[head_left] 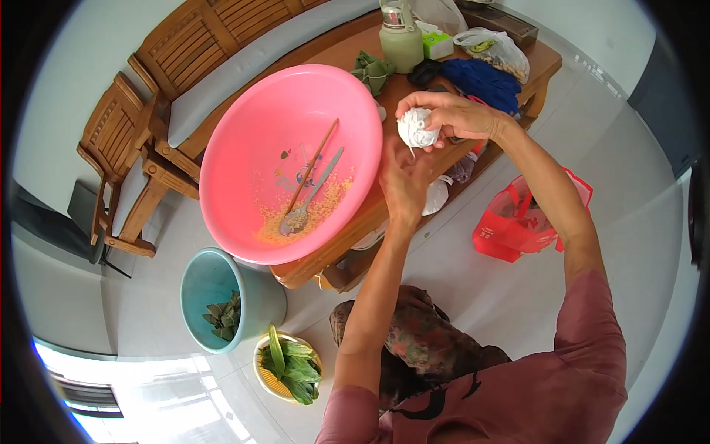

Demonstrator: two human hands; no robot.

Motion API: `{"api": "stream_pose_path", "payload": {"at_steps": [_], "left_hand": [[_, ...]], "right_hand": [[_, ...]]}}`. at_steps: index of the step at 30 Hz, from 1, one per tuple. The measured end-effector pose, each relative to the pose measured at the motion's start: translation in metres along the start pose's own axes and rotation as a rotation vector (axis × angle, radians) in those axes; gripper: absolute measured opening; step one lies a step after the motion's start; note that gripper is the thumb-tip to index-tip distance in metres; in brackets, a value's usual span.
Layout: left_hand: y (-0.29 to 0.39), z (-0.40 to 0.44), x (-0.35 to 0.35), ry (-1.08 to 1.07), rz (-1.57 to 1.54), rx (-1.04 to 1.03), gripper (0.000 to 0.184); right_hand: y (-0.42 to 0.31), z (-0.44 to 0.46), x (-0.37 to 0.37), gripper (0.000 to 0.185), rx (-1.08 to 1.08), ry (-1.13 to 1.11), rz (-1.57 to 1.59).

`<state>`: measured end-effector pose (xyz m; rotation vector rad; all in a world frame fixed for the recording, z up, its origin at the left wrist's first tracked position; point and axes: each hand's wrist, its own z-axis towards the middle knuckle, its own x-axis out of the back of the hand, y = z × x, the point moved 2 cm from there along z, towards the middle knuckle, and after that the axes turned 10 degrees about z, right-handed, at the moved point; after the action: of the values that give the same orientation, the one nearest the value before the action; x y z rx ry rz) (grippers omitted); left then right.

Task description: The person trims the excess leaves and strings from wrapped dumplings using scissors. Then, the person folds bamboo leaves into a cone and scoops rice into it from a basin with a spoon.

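A ball of white string (418, 129) sits in my right hand (460, 117), whose fingers and thumb close around it above the table's front edge. A short loose end hangs below the ball. Just under it is my left hand (405, 181), its fingers blurred and partly merged with the table behind, so whether it pinches the string cannot be made out. Left of both hands stands a large pink basin (229, 140). Yellowish grains (325, 203), a metal spoon (314, 189) and a thin wooden stick (314, 159) lie inside.
On the wooden table (333, 52) are a leaf-wrapped bundle (372, 72), green flask (400, 44), tissue pack (436, 43) and blue cloth (484, 83). A teal bucket (262, 296) with leaf bundles, a yellow basket (275, 383) of leaves and a red bag (503, 229) stand on the floor.
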<state>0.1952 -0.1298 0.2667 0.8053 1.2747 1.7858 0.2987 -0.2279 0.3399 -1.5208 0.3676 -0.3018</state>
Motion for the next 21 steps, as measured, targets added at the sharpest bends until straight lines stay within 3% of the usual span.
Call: {"api": "stream_pose_path", "payload": {"at_steps": [3,6,10,11,12,13,17,18,19,20,21], "left_hand": [[-0.027,-0.003,0.011,-0.269,0.004,0.311,0.033],[-0.025,-0.022,0.018,-0.250,-0.342,0.494,0.025],[-0.029,-0.026,0.020,-0.185,-0.271,0.522,0.025],[-0.030,-0.028,0.022,-0.160,-0.257,0.531,0.025],[-0.032,-0.028,0.025,-0.135,-0.244,0.528,0.026],[-0.041,-0.029,0.026,-0.144,-0.258,0.542,0.027],[-0.048,-0.041,0.023,-0.152,-0.354,0.595,0.036],[-0.043,-0.048,0.025,-0.170,-0.355,0.624,0.039],[-0.036,-0.060,0.029,-0.154,-0.281,0.496,0.039],[-0.030,-0.080,0.037,-0.128,-0.201,0.390,0.038],[-0.025,-0.101,0.055,-0.069,-0.117,0.315,0.035]], "right_hand": [[-0.003,0.001,0.014,0.033,0.076,0.065,-0.290],[0.029,0.023,0.045,0.039,0.519,0.249,-1.091],[0.102,0.067,0.072,0.044,0.620,0.444,-1.189],[0.089,0.067,0.059,0.047,0.486,0.400,-1.287],[0.092,0.067,0.057,0.046,0.690,0.494,-1.238],[0.100,0.074,0.061,0.049,0.714,0.533,-1.228],[0.130,0.091,0.110,0.049,0.666,0.384,-1.423],[0.116,0.092,0.108,0.048,0.592,0.480,-1.438],[0.105,0.095,0.102,0.048,0.512,0.558,-1.443],[0.106,0.095,0.106,0.048,0.561,0.549,-1.208],[0.131,0.111,0.146,0.048,0.680,0.409,-1.290]]}}
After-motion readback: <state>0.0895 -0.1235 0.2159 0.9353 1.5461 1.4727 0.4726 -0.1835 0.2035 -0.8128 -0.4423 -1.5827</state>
